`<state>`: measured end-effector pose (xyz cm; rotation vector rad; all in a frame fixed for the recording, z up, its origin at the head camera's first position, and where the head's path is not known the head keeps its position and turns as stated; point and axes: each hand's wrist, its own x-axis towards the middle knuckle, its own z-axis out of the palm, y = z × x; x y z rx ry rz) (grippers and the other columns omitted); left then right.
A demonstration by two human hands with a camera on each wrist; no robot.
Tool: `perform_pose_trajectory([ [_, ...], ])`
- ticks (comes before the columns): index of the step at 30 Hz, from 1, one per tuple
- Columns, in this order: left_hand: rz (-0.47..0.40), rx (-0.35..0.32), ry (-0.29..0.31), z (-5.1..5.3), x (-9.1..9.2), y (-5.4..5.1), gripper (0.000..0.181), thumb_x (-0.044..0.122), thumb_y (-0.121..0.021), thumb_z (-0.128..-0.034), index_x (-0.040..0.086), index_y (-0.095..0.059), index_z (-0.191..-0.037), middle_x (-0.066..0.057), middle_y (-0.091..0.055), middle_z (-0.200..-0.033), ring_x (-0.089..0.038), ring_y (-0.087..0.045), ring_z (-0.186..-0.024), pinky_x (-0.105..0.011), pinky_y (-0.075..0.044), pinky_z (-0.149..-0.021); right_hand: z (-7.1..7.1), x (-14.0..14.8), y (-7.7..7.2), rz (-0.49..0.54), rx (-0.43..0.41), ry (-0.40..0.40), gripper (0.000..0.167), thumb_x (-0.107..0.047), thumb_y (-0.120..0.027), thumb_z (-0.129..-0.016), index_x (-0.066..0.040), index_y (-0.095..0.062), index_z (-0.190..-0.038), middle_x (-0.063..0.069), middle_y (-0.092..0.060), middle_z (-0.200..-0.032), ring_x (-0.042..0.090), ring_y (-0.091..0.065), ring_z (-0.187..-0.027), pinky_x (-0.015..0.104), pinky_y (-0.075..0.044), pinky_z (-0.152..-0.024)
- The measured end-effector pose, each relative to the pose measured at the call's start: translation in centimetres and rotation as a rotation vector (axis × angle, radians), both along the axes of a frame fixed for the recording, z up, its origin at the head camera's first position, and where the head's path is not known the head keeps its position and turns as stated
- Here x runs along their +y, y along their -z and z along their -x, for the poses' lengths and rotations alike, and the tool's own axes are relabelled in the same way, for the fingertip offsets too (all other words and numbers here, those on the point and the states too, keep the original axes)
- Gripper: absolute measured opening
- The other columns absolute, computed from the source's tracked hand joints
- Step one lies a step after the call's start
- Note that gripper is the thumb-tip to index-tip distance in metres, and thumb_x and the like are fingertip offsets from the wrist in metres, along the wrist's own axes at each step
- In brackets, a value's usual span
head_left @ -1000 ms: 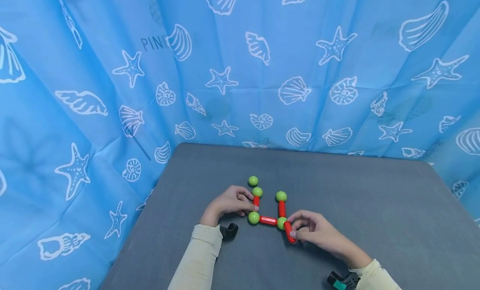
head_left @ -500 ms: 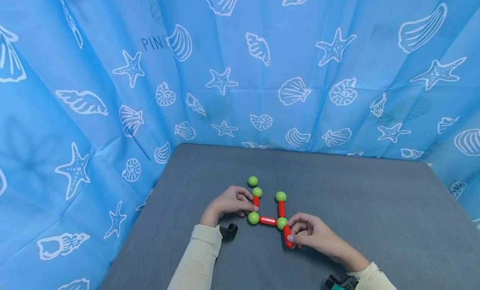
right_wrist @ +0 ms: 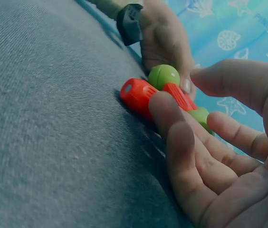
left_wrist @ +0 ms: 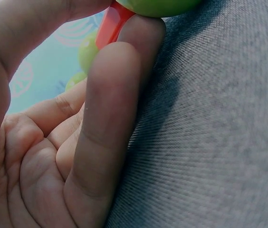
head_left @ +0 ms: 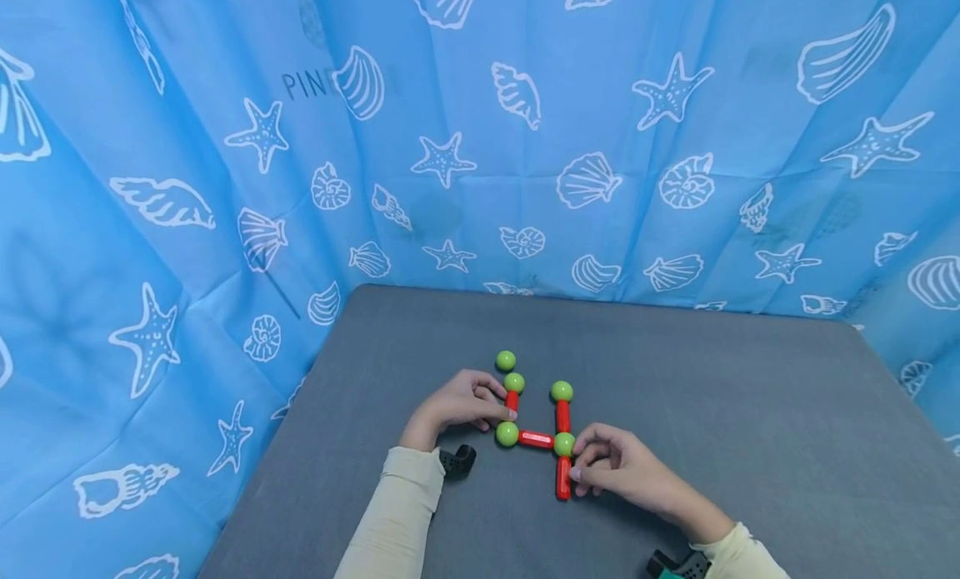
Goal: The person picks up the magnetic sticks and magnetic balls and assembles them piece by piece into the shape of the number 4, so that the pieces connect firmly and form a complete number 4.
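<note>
In the head view, red magnetic rods and green balls are joined in a shape lying on the table. My left hand (head_left: 459,402) pinches the upright red rod (head_left: 512,401) on the shape's left side, between two green balls. A horizontal red rod (head_left: 536,439) links the lower left green ball (head_left: 507,434) to the right green ball (head_left: 564,444). Below that right ball extends another red rod (head_left: 563,478), in line with the rod (head_left: 563,416) above it. My right hand (head_left: 626,469) is beside this lower rod; in the right wrist view its fingertips (right_wrist: 165,107) are against it, the thumb apart.
A single green ball (head_left: 506,361) sits just beyond the shape's upper left ball (head_left: 513,382). The grey table (head_left: 712,379) extends around the shape. Behind it hangs a blue curtain (head_left: 480,104) with white shells and starfish.
The lower red rod has swung from slanting rightward to pointing straight toward the near edge. My right hand's grip on it has loosened. The left hand stays put.
</note>
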<state>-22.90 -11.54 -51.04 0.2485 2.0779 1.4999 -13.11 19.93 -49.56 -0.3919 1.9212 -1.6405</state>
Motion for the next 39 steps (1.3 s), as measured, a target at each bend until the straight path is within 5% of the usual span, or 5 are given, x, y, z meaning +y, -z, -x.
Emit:
perform_pose_trajectory([
  [7, -0.004, -0.001, 0.001, 0.1, -0.1, 0.0, 0.039, 0.029, -0.091, -0.0845, 0.013, -0.073, -0.114, -0.004, -0.080, -0.092, -0.015, -0.073, -0.080, -0.032, -0.063, -0.070, 0.1, -0.7, 0.5, -0.059, 0.110, -0.001, 0.028, -0.014, -0.074, -0.100, 0.006, -0.060, -0.114, 0.014, -0.073, -0.096, 0.020, -0.077, -0.079, 0.035, -0.064, -0.067],
  [23, 0.008, 0.011, 0.001, -0.2, 0.0, -0.2, 0.038, 0.028, -0.090, -0.0856, 0.012, -0.072, -0.115, -0.004, -0.078, -0.090, -0.014, -0.071, -0.079, -0.031, -0.063, -0.071, 0.6, -0.7, -0.2, -0.131, 0.174, -0.007, 0.020, -0.016, -0.074, -0.100, 0.002, -0.065, -0.105, 0.009, -0.069, -0.088, 0.016, -0.070, -0.065, 0.032, -0.059, -0.056],
  [29, 0.001, 0.010, 0.002, -0.1, 0.1, -0.1, 0.038, 0.029, -0.091, -0.0852, 0.013, -0.073, -0.114, -0.004, -0.079, -0.090, -0.014, -0.072, -0.079, -0.032, -0.063, -0.071, 2.5, -0.7, -1.1, -0.183, 0.351, -0.059, 0.013, -0.019, -0.073, -0.102, -0.007, -0.069, -0.101, 0.001, -0.062, -0.081, 0.005, -0.053, -0.063, 0.024, -0.049, -0.055],
  [39, -0.010, 0.005, -0.010, -0.1, 0.2, -0.1, 0.036, 0.028, -0.091, -0.0851, 0.013, -0.073, -0.113, -0.006, -0.079, -0.088, -0.015, -0.073, -0.076, -0.032, -0.063, -0.069, 7.4, -2.4, -3.4, -0.197, 0.529, -0.014, 0.007, -0.020, -0.073, -0.102, -0.014, -0.073, -0.105, 0.004, -0.071, -0.092, 0.021, -0.064, -0.079, 0.029, -0.056, -0.070],
])
